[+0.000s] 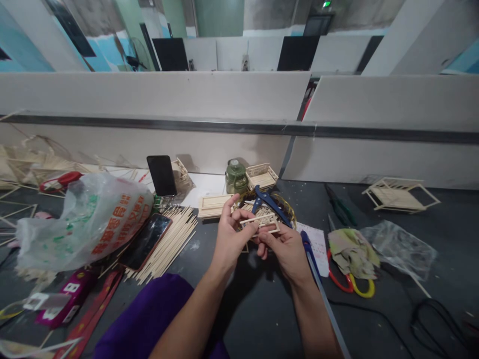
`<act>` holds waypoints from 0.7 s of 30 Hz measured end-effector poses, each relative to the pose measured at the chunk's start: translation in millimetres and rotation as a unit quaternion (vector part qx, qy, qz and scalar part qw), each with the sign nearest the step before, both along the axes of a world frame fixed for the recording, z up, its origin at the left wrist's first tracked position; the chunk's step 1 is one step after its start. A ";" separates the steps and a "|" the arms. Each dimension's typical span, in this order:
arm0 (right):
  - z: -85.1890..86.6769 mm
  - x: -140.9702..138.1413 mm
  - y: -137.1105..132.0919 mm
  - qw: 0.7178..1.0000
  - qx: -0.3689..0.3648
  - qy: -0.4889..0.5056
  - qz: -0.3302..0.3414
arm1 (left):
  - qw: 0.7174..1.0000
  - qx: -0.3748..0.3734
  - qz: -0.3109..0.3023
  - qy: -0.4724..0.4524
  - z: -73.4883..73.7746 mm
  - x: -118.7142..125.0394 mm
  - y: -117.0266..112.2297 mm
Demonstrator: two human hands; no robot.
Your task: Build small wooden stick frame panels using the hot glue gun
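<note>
Both of my hands meet over the middle of the dark table around a small frame of thin wooden sticks (276,227). My left hand (232,233) pinches its left side between thumb and fingers. On the other side, my right hand (283,247) grips the frame's lower right part with thumb and fingertips. Parts of the frame are hidden behind the fingers. Just beyond the hands sits a yellow-rimmed basket (294,214) of short stick pieces, with blue-handled cutters (275,203) lying across it.
A bundle of sticks (175,239), a phone (146,242) and a plastic bag (108,219) lie left. A green jar (236,177) stands behind. To the right are scissors (362,288), a cloth (354,252), green-handled pliers (340,207) and a stick-built model (400,194).
</note>
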State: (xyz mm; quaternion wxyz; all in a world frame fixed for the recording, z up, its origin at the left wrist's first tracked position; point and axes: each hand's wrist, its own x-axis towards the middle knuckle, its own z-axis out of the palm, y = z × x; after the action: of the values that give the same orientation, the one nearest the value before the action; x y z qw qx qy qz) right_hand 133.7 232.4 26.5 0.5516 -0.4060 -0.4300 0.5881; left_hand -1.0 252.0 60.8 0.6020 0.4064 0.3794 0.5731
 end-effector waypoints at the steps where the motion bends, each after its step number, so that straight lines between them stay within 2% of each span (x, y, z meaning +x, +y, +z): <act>1: 0.2 0.0 0.0 1.000 0.000 0.001 0.000 | 1.000 0.000 -0.001 0.000 0.4 -0.1 -0.1; 21: 2.8 0.8 -1.8 1.000 -0.006 -0.009 0.001 | 1.000 -0.015 -0.003 0.003 4.0 0.1 -0.4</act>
State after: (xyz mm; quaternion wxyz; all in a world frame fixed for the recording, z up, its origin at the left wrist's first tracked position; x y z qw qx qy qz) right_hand 134.4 230.6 29.3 0.5445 -0.4141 -0.4317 0.5879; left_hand -0.8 251.7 64.8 0.6084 0.3999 0.3886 0.5647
